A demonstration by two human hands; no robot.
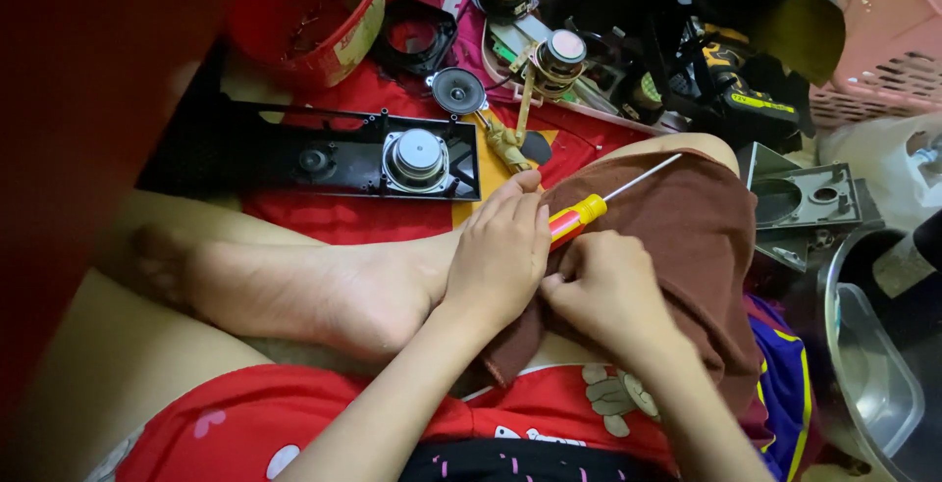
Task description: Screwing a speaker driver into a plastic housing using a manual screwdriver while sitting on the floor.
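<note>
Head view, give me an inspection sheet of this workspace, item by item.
Surface: red cloth on the floor.
Job's things: screwdriver, red-yellow handle, lying on brown cloth.
Clutter: black speaker panel, loose speakers, red tub, pink basket.
Grippers: left hand and right hand at the handle.
Cables: thin wires near the speakers, unclear.
Surroundings: metal bowl at right.

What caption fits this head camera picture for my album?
Both hands, left and right, hold a yellow-and-red screwdriver over a brown cloth.
</note>
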